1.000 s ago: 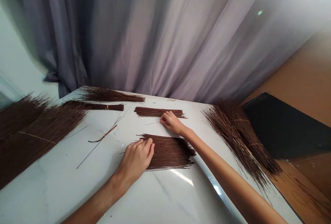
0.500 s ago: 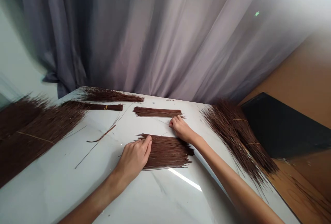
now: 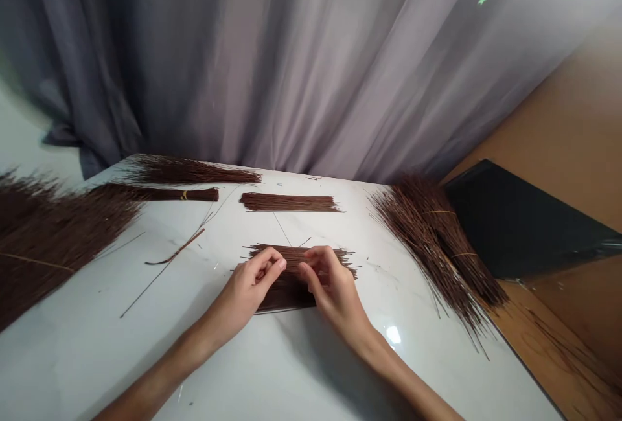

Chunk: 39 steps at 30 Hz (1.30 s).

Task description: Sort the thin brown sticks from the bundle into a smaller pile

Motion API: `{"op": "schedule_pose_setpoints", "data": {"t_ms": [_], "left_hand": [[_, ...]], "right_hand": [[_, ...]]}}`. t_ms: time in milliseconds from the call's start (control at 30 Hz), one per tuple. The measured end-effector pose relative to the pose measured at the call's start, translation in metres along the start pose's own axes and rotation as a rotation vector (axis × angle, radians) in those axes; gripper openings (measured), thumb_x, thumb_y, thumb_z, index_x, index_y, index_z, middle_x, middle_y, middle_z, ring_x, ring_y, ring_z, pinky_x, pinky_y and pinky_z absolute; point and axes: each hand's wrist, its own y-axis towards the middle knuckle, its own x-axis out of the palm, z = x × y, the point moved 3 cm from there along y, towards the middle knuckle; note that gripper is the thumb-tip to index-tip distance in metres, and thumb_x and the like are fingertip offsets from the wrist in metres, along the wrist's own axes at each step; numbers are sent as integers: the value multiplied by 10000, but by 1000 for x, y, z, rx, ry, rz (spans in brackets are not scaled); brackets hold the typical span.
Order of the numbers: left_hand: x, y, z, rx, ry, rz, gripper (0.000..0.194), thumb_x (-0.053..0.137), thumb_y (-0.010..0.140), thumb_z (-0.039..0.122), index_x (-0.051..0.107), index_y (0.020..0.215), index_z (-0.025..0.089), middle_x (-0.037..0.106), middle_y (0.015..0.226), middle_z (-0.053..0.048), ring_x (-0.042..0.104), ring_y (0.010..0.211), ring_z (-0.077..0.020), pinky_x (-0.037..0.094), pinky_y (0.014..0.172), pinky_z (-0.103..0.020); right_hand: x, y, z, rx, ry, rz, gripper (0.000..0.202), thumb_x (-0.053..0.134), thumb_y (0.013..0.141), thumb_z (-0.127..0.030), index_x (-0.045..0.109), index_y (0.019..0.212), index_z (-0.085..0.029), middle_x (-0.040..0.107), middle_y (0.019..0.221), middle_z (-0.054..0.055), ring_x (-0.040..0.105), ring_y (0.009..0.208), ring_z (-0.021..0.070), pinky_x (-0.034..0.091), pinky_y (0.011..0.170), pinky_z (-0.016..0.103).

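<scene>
My left hand (image 3: 253, 280) is closed in a pinch over the left part of a pile of thin brown twigs (image 3: 286, 291). A fine twig (image 3: 306, 241) slants up and right, in line with its fingertips. Facing it across a small gap, my right hand (image 3: 334, 282) has its thumb and fingers curled together over the pile's right part. Another fine twig (image 3: 282, 227) runs up and left from these fingertips, crossing the first. Where the fingers grip the twigs is hard to see. Both hands partly cover the pile.
Beyond the pile lies a trimmed row of twigs (image 3: 291, 203). Back left are a loose bundle (image 3: 194, 170) and a yellow-tied bundle (image 3: 201, 195). Large bundles flank the white table, left (image 3: 63, 233) and right (image 3: 427, 239). A dark panel (image 3: 525, 220) stands at right.
My right hand has come nearer and down, from behind the pile's right end to face my left hand. The twig at its fingertips now slopes more steeply. The view has shifted slightly.
</scene>
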Motion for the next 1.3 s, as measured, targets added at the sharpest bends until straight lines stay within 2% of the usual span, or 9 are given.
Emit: {"op": "schedule_pose_setpoints", "data": {"t_ms": [200, 367, 467, 633, 733, 800, 900, 1100, 1300], "left_hand": [[2, 2, -4, -41, -143, -50, 301, 494, 1008, 497, 603, 923, 230, 418, 634, 59, 372, 565, -123, 261, 497, -220], [0, 3, 0, -48, -130, -41, 284, 560, 979, 444, 603, 830, 207, 506, 720, 36, 415, 609, -115, 309, 531, -218], [0, 4, -3, -66, -119, -53, 315, 599, 956, 466, 613, 799, 194, 521, 694, 32, 443, 602, -117, 335, 539, -225], [0, 6, -8, -74, -189, -126, 307, 580, 973, 480, 637, 884, 191, 617, 766, 2, 567, 640, -138, 438, 595, -248], [-2, 6, -6, -73, -182, -146, 302, 554, 991, 488, 655, 997, 204, 606, 796, 7, 536, 643, -131, 412, 593, -247], [-3, 5, -3, -68, -143, -139, 279, 541, 1001, 468, 658, 1057, 221, 575, 788, 18, 514, 675, -132, 387, 609, -243], [-4, 5, 0, -38, -105, -121, 238, 542, 1003, 437, 655, 1004, 228, 544, 778, 27, 514, 744, -139, 392, 680, -246], [0, 5, 0, -52, -108, -71, 276, 577, 978, 456, 632, 866, 209, 524, 723, 36, 493, 681, -130, 366, 643, -246], [2, 6, 4, -66, -114, -36, 278, 596, 957, 446, 655, 845, 199, 508, 622, 46, 486, 622, -130, 362, 634, -252]], "right_hand": [[0, 1, 3, 83, 122, -54, 200, 586, 980, -418, 472, 1037, -264, 621, 816, -1, 566, 631, 154, 459, 552, 284], [1, -1, 2, 105, 135, -80, 217, 598, 979, -390, 469, 1064, -238, 609, 808, -17, 553, 660, 136, 445, 588, 262], [4, -2, 4, 117, 171, -91, 224, 603, 973, -387, 456, 1056, -240, 615, 816, -14, 555, 675, 139, 453, 595, 262], [8, -3, 6, 112, 190, -103, 210, 588, 977, -362, 436, 1059, -241, 588, 809, -22, 551, 675, 138, 449, 586, 262], [8, -2, 5, 101, 182, -92, 202, 584, 978, -340, 434, 1069, -240, 598, 810, -21, 557, 683, 141, 452, 596, 268], [7, -2, 4, 96, 164, -76, 191, 579, 980, -326, 437, 1075, -239, 611, 821, -15, 567, 695, 145, 459, 613, 275], [6, -2, 2, 84, 134, -61, 174, 575, 979, -313, 443, 1066, -239, 603, 813, -18, 567, 694, 146, 458, 617, 277], [9, -4, 3, 84, 128, -73, 178, 572, 981, -324, 438, 1064, -241, 588, 807, -22, 560, 686, 147, 454, 614, 279], [11, -5, 3, 95, 164, -73, 187, 567, 987, -352, 424, 1036, -241, 590, 809, -15, 573, 699, 152, 455, 604, 280]]}}
